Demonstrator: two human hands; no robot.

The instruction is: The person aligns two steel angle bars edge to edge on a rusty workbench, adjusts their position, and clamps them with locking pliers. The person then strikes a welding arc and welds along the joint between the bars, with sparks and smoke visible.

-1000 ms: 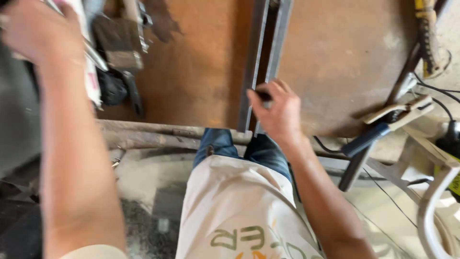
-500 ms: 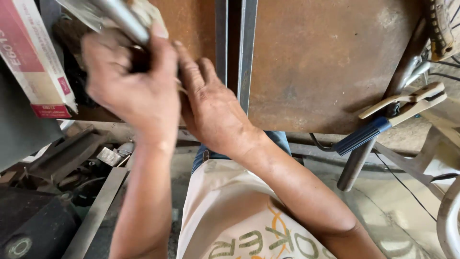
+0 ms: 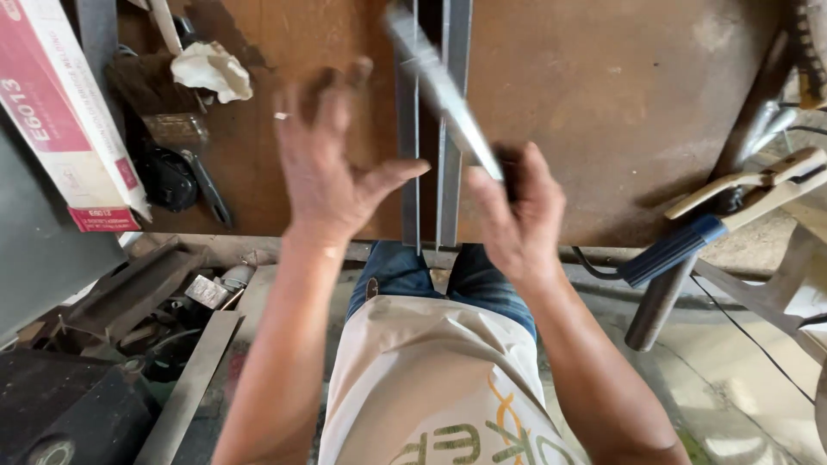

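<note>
My right hand (image 3: 508,215) is closed on the near end of a flat grey metal bar (image 3: 444,90) that slants up and to the left, blurred by motion. My left hand (image 3: 332,164) hovers with fingers spread just left of the bar, holding nothing; a ring shows on one finger. Both hands are above a rusty brown metal tabletop (image 3: 603,103). Under them two long grey steel strips (image 3: 431,189) lie side by side and run away from me, their ends at the table's near edge.
A red and white cardboard box (image 3: 65,112) stands at the left, with a crumpled white rag (image 3: 211,71) and dark tools (image 3: 177,176) beside it. A welding electrode holder with a blue handle (image 3: 698,234) hangs at the right edge. Scrap metal (image 3: 164,293) lies on the floor, lower left.
My hands were together at the upper left, my left hand gripping the metal piece. Now they are apart over the strips, the bar is in my right hand and my left is open.
</note>
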